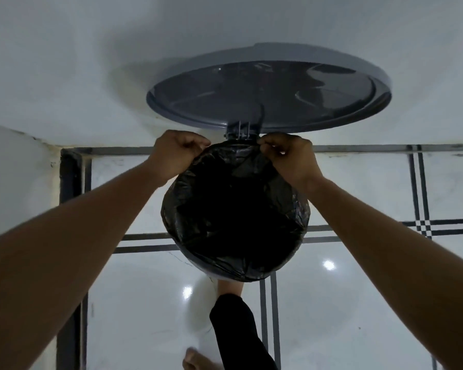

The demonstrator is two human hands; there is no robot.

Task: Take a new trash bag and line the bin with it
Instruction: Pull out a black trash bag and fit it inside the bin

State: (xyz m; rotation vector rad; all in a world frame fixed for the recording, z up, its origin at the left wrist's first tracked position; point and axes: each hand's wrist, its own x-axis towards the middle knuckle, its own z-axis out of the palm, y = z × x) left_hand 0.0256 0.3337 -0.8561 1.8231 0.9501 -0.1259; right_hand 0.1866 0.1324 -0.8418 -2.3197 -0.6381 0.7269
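A black trash bag (235,217) is spread across the mouth of a round pedal bin, its edge folded over the rim all around. The bin's grey rim (198,259) shows only as a thin sliver at the lower left. The grey lid (267,94) stands open against the wall behind it, held by a hinge (239,130). My left hand (177,153) grips the bag's edge at the far rim, left of the hinge. My right hand (289,158) pinches the bag's edge just right of the hinge.
The bin stands in a corner against a white wall (91,62). My foot (230,287) in a black trouser leg (238,329) rests at the bin's front base. Glossy white floor tiles (358,289) with dark stripes surround it. A dark strip (71,177) runs along the left wall.
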